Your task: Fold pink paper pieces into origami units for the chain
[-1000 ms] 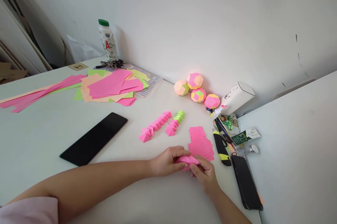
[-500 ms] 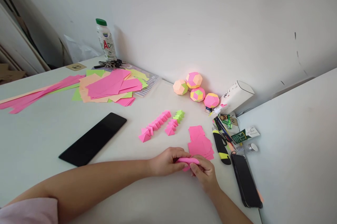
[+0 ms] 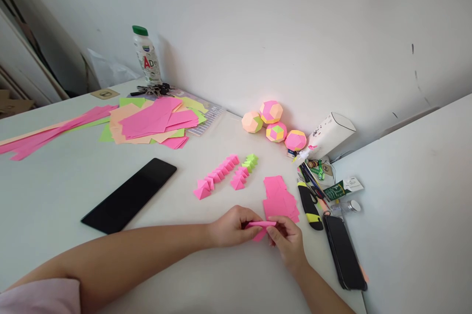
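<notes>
A small piece of pink paper (image 3: 260,229), partly folded, is held up between my two hands near the table's front. My left hand (image 3: 233,227) pinches its left end between thumb and fingers. On its right end, my right hand (image 3: 289,241) grips with thumb and index finger. Fingers cover both ends of the paper. Just behind my right hand lies a loose stack of pink paper pieces (image 3: 279,199). Farther back stand a row of folded pink units (image 3: 217,175) and a shorter row (image 3: 241,176) of pink and green ones.
A black flat slab (image 3: 129,197) lies to the left. Coloured paper sheets (image 3: 151,119), keys (image 3: 157,89) and a bottle (image 3: 147,58) sit at the back left. Several paper balls (image 3: 276,132) rest by the wall. A utility knife (image 3: 309,205) and a phone (image 3: 344,252) lie at the right.
The pink paper between my hands now looks flatter along its upper edge, and my right thumb has moved up onto it. Things on the table have stayed put.
</notes>
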`<state>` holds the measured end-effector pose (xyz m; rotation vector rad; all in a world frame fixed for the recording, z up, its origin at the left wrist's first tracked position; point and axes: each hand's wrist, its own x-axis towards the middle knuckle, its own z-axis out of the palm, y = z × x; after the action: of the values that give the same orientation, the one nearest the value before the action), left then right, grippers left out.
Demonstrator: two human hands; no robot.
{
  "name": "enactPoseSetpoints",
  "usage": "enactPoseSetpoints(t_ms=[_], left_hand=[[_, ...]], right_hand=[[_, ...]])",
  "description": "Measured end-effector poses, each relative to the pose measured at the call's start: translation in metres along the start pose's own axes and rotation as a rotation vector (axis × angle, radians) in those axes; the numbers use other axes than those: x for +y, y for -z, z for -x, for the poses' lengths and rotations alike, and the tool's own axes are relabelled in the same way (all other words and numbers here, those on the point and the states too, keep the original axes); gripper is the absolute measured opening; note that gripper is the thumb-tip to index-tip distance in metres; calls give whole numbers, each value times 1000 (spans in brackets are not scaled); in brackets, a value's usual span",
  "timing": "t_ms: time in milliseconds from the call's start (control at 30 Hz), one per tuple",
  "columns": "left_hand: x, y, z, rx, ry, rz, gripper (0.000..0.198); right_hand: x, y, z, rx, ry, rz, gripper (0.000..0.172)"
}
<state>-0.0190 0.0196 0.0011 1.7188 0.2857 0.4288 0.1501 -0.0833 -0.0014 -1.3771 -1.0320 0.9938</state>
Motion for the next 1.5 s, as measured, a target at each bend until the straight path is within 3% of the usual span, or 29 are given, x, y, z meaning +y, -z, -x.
enactPoseSetpoints(t_ms=[533,1500], left_hand=[[4,1,-1,-20,-15,-30,27],[5,3,-1,-43,29,25,32]], right_hand=[[2,4,-6,-61,79,-65,9],[-1,3,-8,-25,14,-150,11]])
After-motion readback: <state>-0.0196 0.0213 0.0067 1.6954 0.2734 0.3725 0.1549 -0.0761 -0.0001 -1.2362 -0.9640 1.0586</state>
